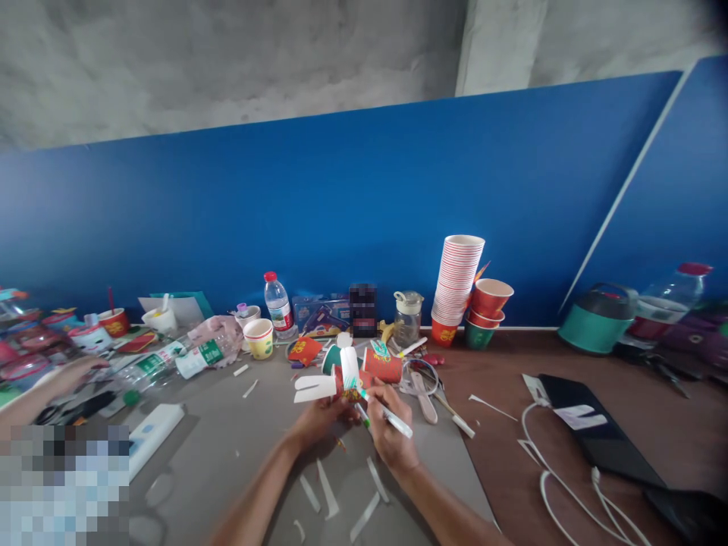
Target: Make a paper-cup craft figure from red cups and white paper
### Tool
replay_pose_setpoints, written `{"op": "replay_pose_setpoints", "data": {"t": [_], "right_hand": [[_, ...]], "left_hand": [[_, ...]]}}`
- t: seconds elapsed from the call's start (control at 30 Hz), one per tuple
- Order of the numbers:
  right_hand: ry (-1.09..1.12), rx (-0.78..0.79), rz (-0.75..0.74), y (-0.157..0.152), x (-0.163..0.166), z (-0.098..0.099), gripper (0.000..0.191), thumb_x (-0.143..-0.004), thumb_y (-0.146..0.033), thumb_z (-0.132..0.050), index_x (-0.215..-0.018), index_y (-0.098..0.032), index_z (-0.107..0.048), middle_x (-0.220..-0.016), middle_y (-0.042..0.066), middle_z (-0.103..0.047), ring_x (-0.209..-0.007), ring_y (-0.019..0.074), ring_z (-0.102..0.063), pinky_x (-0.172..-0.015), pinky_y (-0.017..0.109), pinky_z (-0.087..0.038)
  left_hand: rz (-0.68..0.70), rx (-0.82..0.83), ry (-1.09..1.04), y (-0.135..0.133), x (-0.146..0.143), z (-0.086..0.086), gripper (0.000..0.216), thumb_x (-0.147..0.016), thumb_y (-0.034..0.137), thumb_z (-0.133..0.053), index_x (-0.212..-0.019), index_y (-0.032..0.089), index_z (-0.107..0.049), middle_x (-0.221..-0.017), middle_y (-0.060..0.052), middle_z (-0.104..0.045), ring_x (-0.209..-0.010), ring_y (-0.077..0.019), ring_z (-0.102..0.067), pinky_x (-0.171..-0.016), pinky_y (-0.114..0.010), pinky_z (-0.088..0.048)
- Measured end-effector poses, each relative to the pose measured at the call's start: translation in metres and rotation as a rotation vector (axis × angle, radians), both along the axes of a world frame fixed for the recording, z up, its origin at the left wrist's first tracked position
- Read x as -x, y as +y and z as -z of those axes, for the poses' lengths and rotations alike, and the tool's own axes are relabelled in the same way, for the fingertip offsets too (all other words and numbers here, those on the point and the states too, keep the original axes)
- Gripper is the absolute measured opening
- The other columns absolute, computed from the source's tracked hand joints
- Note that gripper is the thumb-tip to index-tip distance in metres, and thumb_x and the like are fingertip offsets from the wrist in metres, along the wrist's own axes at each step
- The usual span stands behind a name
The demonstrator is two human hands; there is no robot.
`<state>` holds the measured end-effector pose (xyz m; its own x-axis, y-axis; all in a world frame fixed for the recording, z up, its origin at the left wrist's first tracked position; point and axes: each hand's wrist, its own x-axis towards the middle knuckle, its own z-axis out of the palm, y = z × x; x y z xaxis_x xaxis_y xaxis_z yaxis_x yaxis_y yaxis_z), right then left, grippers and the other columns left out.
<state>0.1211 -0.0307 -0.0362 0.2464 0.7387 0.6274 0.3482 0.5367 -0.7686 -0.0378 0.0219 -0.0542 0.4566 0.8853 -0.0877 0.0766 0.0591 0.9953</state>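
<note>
My right hand [391, 426] is closed around a white marker pen [399, 423] with a green tip. The tip meets an upright white paper strip [349, 365], which bears green strokes low down. My left hand [321, 422] grips a red paper cup piece from below, and its fingertips are partly hidden. From that piece a second white paper strip [315, 388], split in two, sticks out to the left. A green-capped pen [362, 415] shows between my hands. Just behind lies a red paper cup [382, 367] on its side.
Paper scraps [327, 489] lie on the grey mat. Behind stand a water bottle [278, 307], a phone [362, 311], a glass jar [408, 318] and a tall cup stack [458, 277]. A white cable [540, 478] and black tablet [597, 425] are right; another person's arm [51, 390] reaches in left.
</note>
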Motion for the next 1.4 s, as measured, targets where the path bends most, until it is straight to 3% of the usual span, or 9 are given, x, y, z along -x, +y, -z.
{"op": "replay_pose_setpoints", "data": {"t": [0.2,0.57,0.67,0.87,1.03,1.2,1.4], "right_hand": [[0.04,0.061,0.051,0.004,-0.002,0.003,0.022,-0.086,-0.029,-0.043,-0.071,-0.019,-0.057,-0.06,-0.001,-0.055,-0.052,0.0114,-0.049,-0.05,0.022,-0.038],[0.067,0.06,0.001,0.004,-0.003,0.004,0.027,-0.087,-0.031,-0.043,-0.066,-0.018,-0.055,-0.056,-0.002,-0.052,-0.049,0.0109,-0.047,-0.05,0.022,-0.039],[0.081,0.056,0.006,0.005,-0.001,0.006,0.027,-0.088,-0.032,-0.044,-0.069,-0.018,-0.057,-0.062,0.0,-0.057,-0.054,0.012,-0.051,-0.055,0.024,-0.043],[0.077,0.026,-0.018,0.005,0.003,0.009,0.021,-0.089,-0.03,-0.045,-0.094,-0.02,-0.062,-0.086,0.005,-0.066,-0.076,0.0171,-0.061,-0.07,0.027,-0.048],[-0.021,0.013,-0.024,0.005,0.001,0.01,0.018,-0.087,-0.026,-0.045,-0.08,-0.021,-0.061,-0.076,0.003,-0.064,-0.079,0.0191,-0.06,-0.074,0.031,-0.047],[-0.034,-0.015,0.086,0.005,0.002,0.011,0.018,-0.088,-0.026,-0.045,-0.093,-0.022,-0.062,-0.09,0.005,-0.066,-0.087,0.0205,-0.059,-0.079,0.035,-0.046],[-0.086,-0.075,0.086,0.005,0.001,0.008,0.017,-0.087,-0.024,-0.045,-0.082,-0.022,-0.061,-0.076,0.001,-0.065,-0.077,0.0183,-0.059,-0.088,0.039,-0.042]], "left_hand": [[-0.01,-0.006,0.003,-0.001,0.0,-0.002,0.056,-0.065,0.066,-0.064,-0.08,0.013,-0.066,-0.076,-0.009,-0.07,-0.075,-0.0218,-0.064,-0.08,-0.038,-0.049],[-0.001,0.0,-0.007,0.001,0.001,0.0,0.057,-0.063,0.068,-0.064,-0.077,0.013,-0.067,-0.075,-0.01,-0.07,-0.073,-0.0213,-0.063,-0.08,-0.037,-0.049],[-0.002,0.002,-0.019,0.001,0.0,0.002,0.057,-0.063,0.068,-0.064,-0.078,0.013,-0.067,-0.075,-0.009,-0.069,-0.073,-0.0207,-0.063,-0.079,-0.037,-0.049],[-0.032,-0.013,-0.062,0.004,-0.002,0.012,0.054,-0.065,0.063,-0.068,-0.083,0.012,-0.066,-0.074,-0.008,-0.068,-0.069,-0.0179,-0.061,-0.074,-0.034,-0.048],[-0.008,0.004,-0.064,0.002,-0.002,0.009,0.052,-0.064,0.063,-0.068,-0.078,0.012,-0.068,-0.074,-0.008,-0.068,-0.072,-0.0184,-0.061,-0.076,-0.033,-0.048],[-0.024,0.032,-0.047,0.001,-0.005,0.008,0.058,-0.055,0.068,-0.07,-0.069,0.012,-0.067,-0.071,-0.009,-0.068,-0.071,-0.0201,-0.061,-0.078,-0.035,-0.047],[-0.04,0.041,-0.015,0.0,-0.006,0.008,0.059,-0.054,0.069,-0.07,-0.07,0.012,-0.066,-0.072,-0.009,-0.068,-0.071,-0.0197,-0.059,-0.078,-0.035,-0.047]]}}
